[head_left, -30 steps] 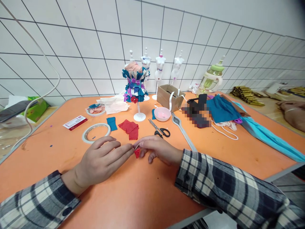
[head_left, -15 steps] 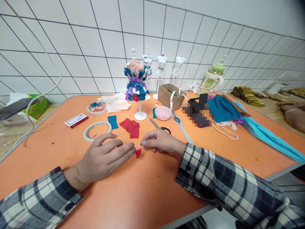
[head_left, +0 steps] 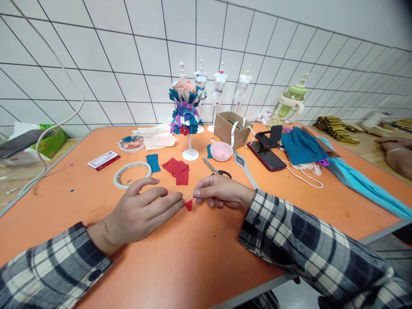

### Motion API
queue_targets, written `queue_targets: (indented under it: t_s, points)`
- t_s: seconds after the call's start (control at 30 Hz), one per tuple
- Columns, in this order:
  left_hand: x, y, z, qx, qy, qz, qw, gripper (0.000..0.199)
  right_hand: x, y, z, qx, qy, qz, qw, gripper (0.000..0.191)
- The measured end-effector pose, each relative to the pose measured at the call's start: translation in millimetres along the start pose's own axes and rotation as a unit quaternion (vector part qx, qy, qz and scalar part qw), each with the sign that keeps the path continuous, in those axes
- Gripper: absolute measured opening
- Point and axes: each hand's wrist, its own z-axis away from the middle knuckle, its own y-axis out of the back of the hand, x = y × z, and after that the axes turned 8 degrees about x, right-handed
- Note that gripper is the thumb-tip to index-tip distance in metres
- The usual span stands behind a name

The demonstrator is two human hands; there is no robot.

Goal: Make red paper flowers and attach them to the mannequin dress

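Note:
Between my hands is a small pleated red piece (head_left: 188,205), just above the orange table (head_left: 206,257). My left hand (head_left: 144,210) has its fingertips at the piece's upper left; the thumb is raised apart from the long fingers. My right hand (head_left: 219,192) pinches a thin pale stick (head_left: 190,199) whose tip meets the red piece. Beyond them lie folded red cloth (head_left: 177,171), a teal piece (head_left: 153,163), scissors (head_left: 216,168) and a tape roll (head_left: 131,175). A small mannequin (head_left: 186,107) wears teal, purple and red ruffles.
A pink bowl (head_left: 221,151), a cardboard box (head_left: 233,129) and a phone (head_left: 266,155) stand or lie farther back. White mannequins line the tiled wall. At right are a bottle (head_left: 288,105), teal fabric (head_left: 302,146) and another person's hand (head_left: 397,154).
My right hand has shifted slightly right with the stick, and the red piece looks narrower. The phone now shows unblurred. The view has moved slightly.

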Motion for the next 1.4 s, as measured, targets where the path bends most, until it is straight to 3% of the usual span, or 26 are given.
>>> queue_targets:
  t_s: [0.17, 0.47, 0.77, 1.0, 1.2, 1.4]
  points:
    - [2, -2.6, -4, -0.013, 0.013, 0.018, 1.000, 0.030, -1, -3, 0, 0.051, 0.073, 0.068, 0.994, 0.018]
    - [4, -5.1, -14, -0.055, 0.031, 0.072, 0.995, 0.030, 1, -7, -4, 0.054, 0.217, 0.179, 0.958, 0.012]
    - [5, -10.3, -16, -0.090, 0.069, 0.100, 0.989, 0.022, 1, -11, 2, 0.105, 0.313, 0.302, 0.894, 0.007]
    - [5, -16.9, -10, -0.101, 0.080, 0.104, 0.986, 0.016, 2, -14, 6, 0.117, 0.416, 0.378, 0.818, 0.005]
    - [6, -17.4, -13, -0.147, 0.149, 0.090, 0.974, 0.017, 2, -20, 12, 0.149, 0.445, 0.421, 0.777, 0.002]
    - [9, -16.6, -14, -0.142, 0.223, 0.130, 0.956, 0.017, 2, -26, 15, 0.185, 0.469, 0.460, 0.731, 0.008]
